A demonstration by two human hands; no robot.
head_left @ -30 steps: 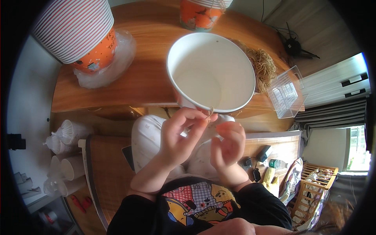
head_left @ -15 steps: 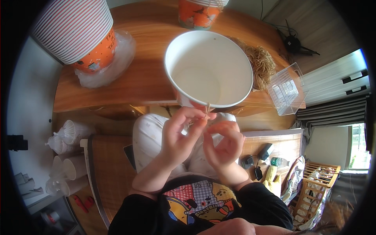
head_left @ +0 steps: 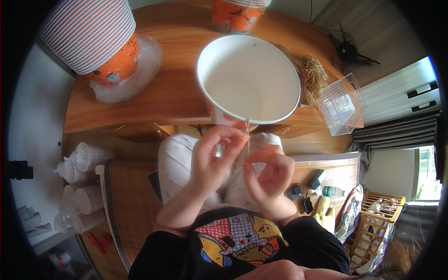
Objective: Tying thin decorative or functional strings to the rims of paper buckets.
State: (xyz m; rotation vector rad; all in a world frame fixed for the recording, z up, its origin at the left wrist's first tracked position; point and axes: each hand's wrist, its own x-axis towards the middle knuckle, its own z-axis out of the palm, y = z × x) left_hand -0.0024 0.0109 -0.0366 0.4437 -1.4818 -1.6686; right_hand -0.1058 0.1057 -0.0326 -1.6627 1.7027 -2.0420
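A large paper bucket (head_left: pixel 247 79), white inside with orange print outside, stands tilted toward me at the table's near edge. A thin tan string (head_left: pixel 248 124) passes at its near rim. Thumb and fingers of my left hand (head_left: pixel 210 154) pinch that string just below the rim. My right hand (head_left: pixel 270 171) is closed a little lower and to the right, thumb and forefinger curled together around the string's lower length; the tip of the string is hidden.
A tall stack of orange buckets (head_left: pixel 112 65) rests on plastic wrap at the left of the wooden table (head_left: pixel 172 60). Another stack (head_left: pixel 235 17) stands at the back. Right of the bucket lie a bundle of tan strings (head_left: pixel 310 79) and a clear plastic basket (head_left: pixel 340 105).
My right hand has drawn slightly down and away from my left, showing more string between them. The bucket has shifted slightly; my left hand still pinches the string.
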